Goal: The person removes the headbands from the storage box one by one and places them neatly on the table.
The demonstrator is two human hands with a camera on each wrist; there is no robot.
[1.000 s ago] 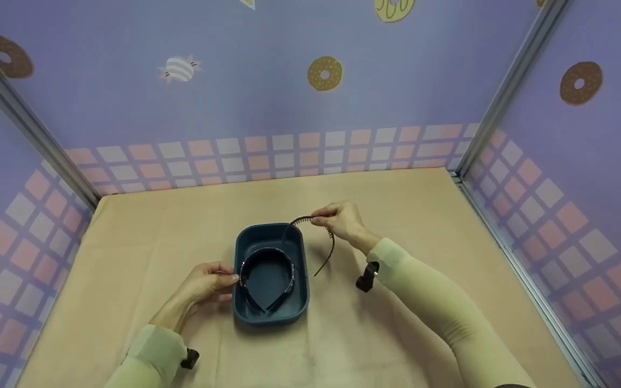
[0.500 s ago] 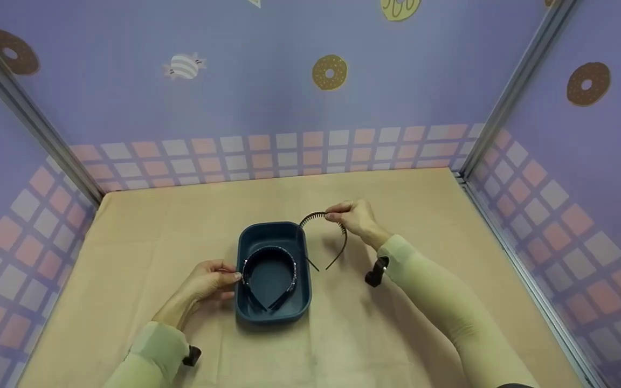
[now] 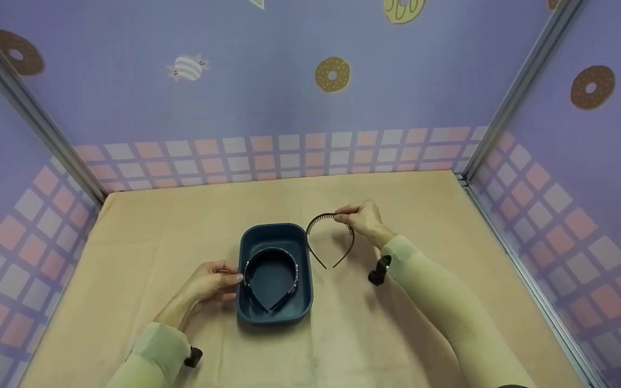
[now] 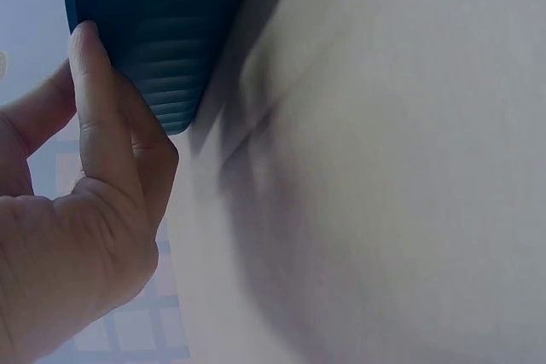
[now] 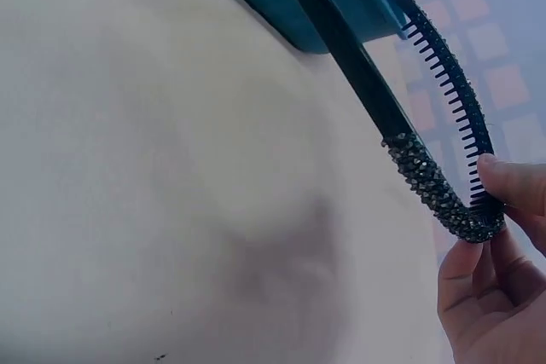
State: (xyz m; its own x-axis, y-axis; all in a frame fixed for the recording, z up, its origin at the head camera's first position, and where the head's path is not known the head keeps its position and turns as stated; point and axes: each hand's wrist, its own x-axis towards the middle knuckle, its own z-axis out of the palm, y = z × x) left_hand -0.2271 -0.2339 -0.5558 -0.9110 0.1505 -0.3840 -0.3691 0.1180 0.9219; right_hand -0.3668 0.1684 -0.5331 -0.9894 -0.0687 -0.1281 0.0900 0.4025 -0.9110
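Note:
In the head view a dark blue tray (image 3: 275, 320) with raised walls stands on the table. Inside it lies a dark headband (image 3: 295, 269) with a glittery surface. My left hand (image 3: 208, 283) holds the tray's left rim, thumb at the edge; the left wrist view shows the fingertips against the blue wall (image 4: 171, 49). My right hand (image 3: 361, 218) pinches a second headband (image 3: 352, 237) near its top, thumb and fingers on either side. Its band has inner comb teeth and dark sparkling stones (image 5: 426, 181). This headband hangs just right of the tray, tips pointing toward me.
A beige cloth (image 3: 181, 226) covers the table. Purple walls (image 3: 267, 108) with printed doughnuts and pink-and-white squares enclose the back and both sides. Metal rails (image 3: 510, 102) run along the corners.
My right hand has moved right with the pinched headband, from over the tray's right rim to beside it. The headband has turned more face-on. My left hand stays at the tray.

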